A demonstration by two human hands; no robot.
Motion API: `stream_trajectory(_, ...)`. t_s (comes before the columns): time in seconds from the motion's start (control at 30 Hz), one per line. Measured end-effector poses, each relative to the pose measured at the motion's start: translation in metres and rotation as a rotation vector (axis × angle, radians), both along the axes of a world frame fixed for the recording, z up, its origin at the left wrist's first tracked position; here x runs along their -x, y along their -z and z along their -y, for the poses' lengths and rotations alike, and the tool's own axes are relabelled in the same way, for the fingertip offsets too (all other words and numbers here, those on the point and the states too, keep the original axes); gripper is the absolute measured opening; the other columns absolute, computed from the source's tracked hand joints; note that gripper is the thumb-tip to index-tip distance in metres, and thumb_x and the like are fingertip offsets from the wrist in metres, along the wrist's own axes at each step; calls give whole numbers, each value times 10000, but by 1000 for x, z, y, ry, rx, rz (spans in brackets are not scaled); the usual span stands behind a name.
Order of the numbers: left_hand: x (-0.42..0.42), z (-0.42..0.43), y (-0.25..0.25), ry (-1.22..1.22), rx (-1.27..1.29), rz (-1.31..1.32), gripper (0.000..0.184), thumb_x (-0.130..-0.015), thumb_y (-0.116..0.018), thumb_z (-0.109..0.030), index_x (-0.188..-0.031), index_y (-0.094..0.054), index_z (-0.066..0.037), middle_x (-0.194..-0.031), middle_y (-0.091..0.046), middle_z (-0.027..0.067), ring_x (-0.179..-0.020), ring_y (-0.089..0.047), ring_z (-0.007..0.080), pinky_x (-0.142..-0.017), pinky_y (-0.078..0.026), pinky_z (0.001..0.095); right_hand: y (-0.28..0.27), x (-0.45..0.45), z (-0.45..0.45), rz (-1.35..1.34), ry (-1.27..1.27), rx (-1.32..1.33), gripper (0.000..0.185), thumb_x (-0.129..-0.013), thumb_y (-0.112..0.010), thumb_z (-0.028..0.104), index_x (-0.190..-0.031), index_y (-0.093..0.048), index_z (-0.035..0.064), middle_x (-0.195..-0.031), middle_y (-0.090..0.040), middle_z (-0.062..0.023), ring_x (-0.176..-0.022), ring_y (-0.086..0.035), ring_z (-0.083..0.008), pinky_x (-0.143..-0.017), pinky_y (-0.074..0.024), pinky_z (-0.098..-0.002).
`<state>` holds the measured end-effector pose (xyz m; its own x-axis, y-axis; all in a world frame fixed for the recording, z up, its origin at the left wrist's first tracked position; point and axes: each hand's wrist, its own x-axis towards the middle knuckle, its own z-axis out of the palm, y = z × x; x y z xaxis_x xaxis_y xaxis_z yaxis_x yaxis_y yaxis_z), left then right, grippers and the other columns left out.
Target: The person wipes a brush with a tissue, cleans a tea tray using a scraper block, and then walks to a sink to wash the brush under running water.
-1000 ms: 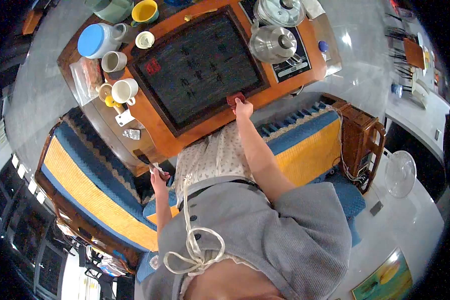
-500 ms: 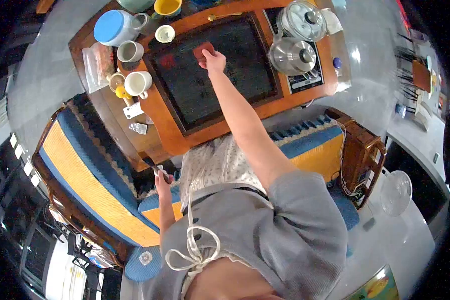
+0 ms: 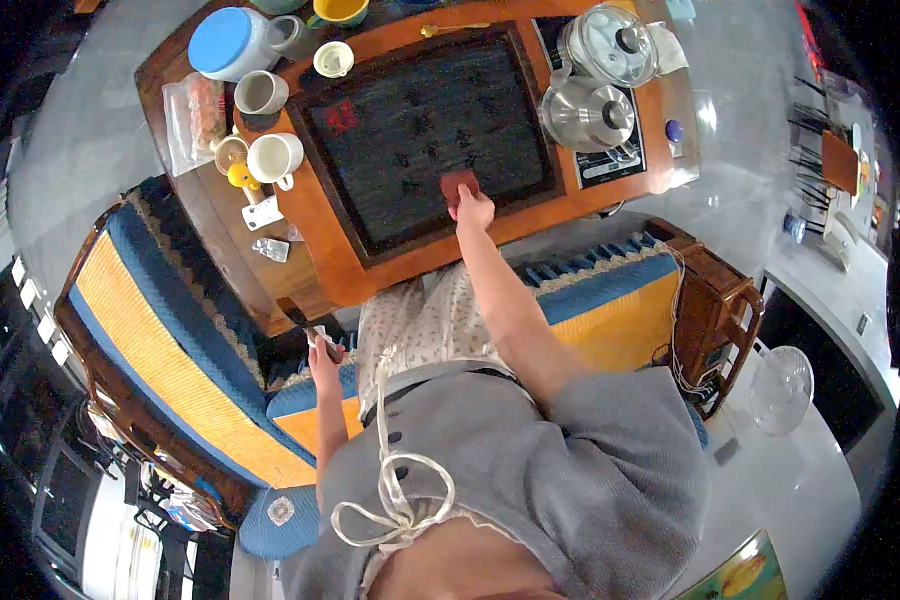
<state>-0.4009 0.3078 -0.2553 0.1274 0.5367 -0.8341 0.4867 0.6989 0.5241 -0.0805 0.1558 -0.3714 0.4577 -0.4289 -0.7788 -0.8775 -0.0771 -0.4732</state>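
My right hand (image 3: 473,210) is closed on a reddish-brown cloth (image 3: 460,186), pressed to the front part of the dark tea tray (image 3: 400,140). The tray is sunk into a wooden tea table (image 3: 355,285) and has a red mark and dark characters on it. Low by the table's front left corner, my left hand (image 3: 324,362) is closed on a slim dark-tipped object (image 3: 294,313), its kind unclear. Something white shows at those fingers too. A white mug (image 3: 275,158), a grey cup (image 3: 261,93) and a small pale cup (image 3: 333,60) stand along the tray's left side.
A steel kettle (image 3: 582,112) and a glass pot (image 3: 615,45) stand at the right. A blue-lidded tub (image 3: 222,42), a yellow cup (image 3: 340,10), a yellow duck (image 3: 240,176) and a white phone (image 3: 262,214) are on the left. A cushioned bench (image 3: 185,320) flanks the table.
My right hand has drawn the cloth from the tray's far part toward me and slightly right. My left hand stays low with nearly the same grip.
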Motion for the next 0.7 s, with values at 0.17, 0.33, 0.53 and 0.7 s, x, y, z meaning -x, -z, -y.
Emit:
stream_trajectory(0.17,-17,-3,-2,33,-15,37,239,-854,-426,-311,-858,-448,-74,-666,-488,18,-578,-520,117,-510,-440,245,-4,43,32,-37,85,37,164,-724,-620,127,-710,-549,-20,-594,-556,-87,-412,-497,-142,-347,-448,-251)
stream_trajectory(0.33,-11,-8,1,-3,-25,32,241,-853,-429,-305,-848,-454,-64,-635,-491,24,-560,-517,117,-511,-441,243,-19,36,26,106,74,-234,152,-728,-613,128,-720,-534,-1,-653,-562,-73,-438,-501,-155,-315,-390,-249)
stream_trajectory(0.53,15,-13,8,-3,7,36,238,-854,-429,-303,-852,-453,-66,-648,-494,24,-574,-518,115,-512,-443,247,-27,-55,-77,339,57,-538,130,-724,-609,89,-783,-553,-12,-662,-570,-89,-442,-512,-158,-316,-398,-252)
stream_trajectory(0.7,33,-7,3,-61,-4,41,242,-853,-431,-315,-862,-446,-74,-648,-478,16,-566,-508,116,-512,-447,251,-2,-111,-143,419,-140,-481,174,-730,-600,86,-788,-535,-65,-625,-564,-124,-425,-538,-173,-352,-458,-250)
